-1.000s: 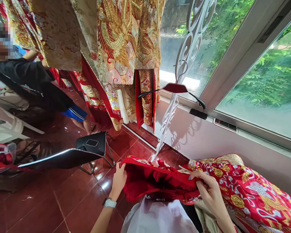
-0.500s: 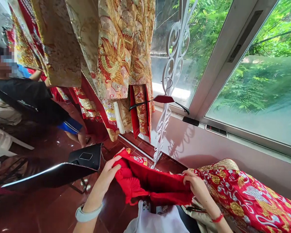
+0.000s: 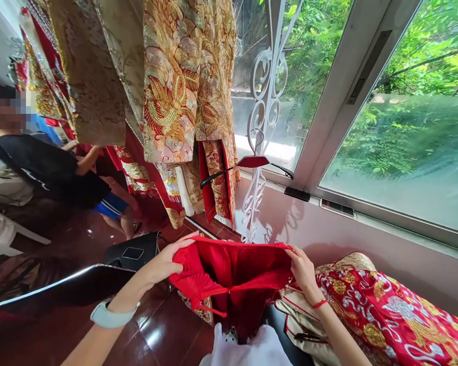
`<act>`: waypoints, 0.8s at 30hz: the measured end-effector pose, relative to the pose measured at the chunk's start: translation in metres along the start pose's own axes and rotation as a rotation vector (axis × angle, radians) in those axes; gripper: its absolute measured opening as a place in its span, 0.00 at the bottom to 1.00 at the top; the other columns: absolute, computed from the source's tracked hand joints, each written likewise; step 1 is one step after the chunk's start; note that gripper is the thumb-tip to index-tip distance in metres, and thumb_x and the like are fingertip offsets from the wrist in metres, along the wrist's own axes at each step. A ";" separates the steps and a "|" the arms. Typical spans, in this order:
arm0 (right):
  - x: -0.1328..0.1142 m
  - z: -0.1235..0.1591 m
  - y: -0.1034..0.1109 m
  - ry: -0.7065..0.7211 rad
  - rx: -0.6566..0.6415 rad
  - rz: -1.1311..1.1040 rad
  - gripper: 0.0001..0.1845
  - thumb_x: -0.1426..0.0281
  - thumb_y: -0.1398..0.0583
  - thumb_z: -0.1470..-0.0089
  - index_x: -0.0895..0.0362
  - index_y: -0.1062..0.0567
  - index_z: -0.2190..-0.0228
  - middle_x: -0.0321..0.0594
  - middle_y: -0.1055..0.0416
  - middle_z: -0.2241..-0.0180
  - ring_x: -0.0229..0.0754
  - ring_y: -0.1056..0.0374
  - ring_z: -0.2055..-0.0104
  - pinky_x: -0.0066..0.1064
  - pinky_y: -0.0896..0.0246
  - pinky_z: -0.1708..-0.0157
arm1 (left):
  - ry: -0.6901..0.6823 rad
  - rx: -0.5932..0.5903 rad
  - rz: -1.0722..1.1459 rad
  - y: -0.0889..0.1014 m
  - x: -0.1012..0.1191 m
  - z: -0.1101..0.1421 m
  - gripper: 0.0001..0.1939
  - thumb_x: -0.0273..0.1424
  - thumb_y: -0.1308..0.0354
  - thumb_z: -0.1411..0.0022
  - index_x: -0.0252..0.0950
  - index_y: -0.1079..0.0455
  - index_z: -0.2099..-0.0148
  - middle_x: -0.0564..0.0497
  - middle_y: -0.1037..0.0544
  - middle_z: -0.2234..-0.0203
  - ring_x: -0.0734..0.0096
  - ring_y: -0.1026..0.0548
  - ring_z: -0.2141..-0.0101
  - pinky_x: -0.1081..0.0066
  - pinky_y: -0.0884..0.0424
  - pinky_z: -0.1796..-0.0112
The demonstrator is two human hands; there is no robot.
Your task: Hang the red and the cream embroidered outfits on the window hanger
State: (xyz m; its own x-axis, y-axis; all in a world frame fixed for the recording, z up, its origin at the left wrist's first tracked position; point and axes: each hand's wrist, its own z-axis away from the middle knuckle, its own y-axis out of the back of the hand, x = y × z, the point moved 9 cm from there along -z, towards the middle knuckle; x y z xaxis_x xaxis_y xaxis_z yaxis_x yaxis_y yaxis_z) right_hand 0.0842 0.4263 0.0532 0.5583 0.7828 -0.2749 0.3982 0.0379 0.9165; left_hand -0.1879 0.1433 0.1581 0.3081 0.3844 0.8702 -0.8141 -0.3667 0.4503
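Note:
A red garment (image 3: pixel 248 264), probably a skirt by its waistband, is spread between my hands with its plain red lining facing me. My left hand (image 3: pixel 168 259) grips the left end of its top edge. At the opposite end, my right hand (image 3: pixel 302 267) has its fingers closed on the same edge. A red tie hangs at the opening's lower left, and some embroidered outer cloth shows beneath. My own white top (image 3: pixel 248 351) lies just below the garment. To the right of my right hand is a red embroidered garment (image 3: pixel 397 305) with gold and silver patterns.
Gold embroidered garments (image 3: pixel 171 101) hang ahead. A black hanger (image 3: pixel 254 162) hangs from a white scrolled metal stand (image 3: pixel 267 96) by the window. Two phone-like objects lie on the sill. A black chair (image 3: pixel 132 249) stands left; beyond it is a person in a black shirt (image 3: pixel 41 162).
Both hands have kept hold of the red garment and drawn its opening wider and closer to upright. The view has shifted, and the person at left has moved their arms.

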 end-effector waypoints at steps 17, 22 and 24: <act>-0.031 -0.053 0.028 0.006 -0.346 0.066 0.32 0.87 0.50 0.55 0.49 0.20 0.58 0.36 0.24 0.53 0.41 0.30 0.52 0.26 0.43 0.68 | 0.240 -0.035 -1.209 -0.014 -0.146 -0.087 0.45 0.13 0.59 0.43 0.52 0.49 0.28 0.35 0.39 0.33 0.47 0.21 0.51 0.52 0.26 0.54; -0.039 -0.073 0.060 -0.019 -0.213 0.044 0.30 0.86 0.50 0.54 0.49 0.20 0.59 0.36 0.24 0.53 0.41 0.30 0.53 0.26 0.42 0.67 | 0.137 -0.131 -1.234 -0.061 -0.147 -0.085 0.46 0.14 0.57 0.43 0.51 0.57 0.27 0.36 0.48 0.30 0.51 0.18 0.58 0.53 0.23 0.57; -0.037 -0.085 0.073 -0.050 -0.124 0.036 0.29 0.86 0.50 0.52 0.50 0.19 0.60 0.36 0.24 0.53 0.40 0.30 0.53 0.26 0.41 0.66 | 0.008 -0.286 -1.216 -0.099 -0.150 -0.068 0.46 0.14 0.55 0.42 0.58 0.54 0.28 0.42 0.50 0.29 0.51 0.19 0.57 0.53 0.23 0.57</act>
State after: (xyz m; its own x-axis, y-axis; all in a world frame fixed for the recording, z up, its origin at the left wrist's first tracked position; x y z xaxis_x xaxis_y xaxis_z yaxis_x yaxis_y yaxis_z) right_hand 0.0307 0.4532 0.1555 0.6070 0.7535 -0.2526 0.2858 0.0896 0.9541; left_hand -0.1871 0.1792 -0.0305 0.9333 0.3500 -0.0809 -0.0818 0.4262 0.9009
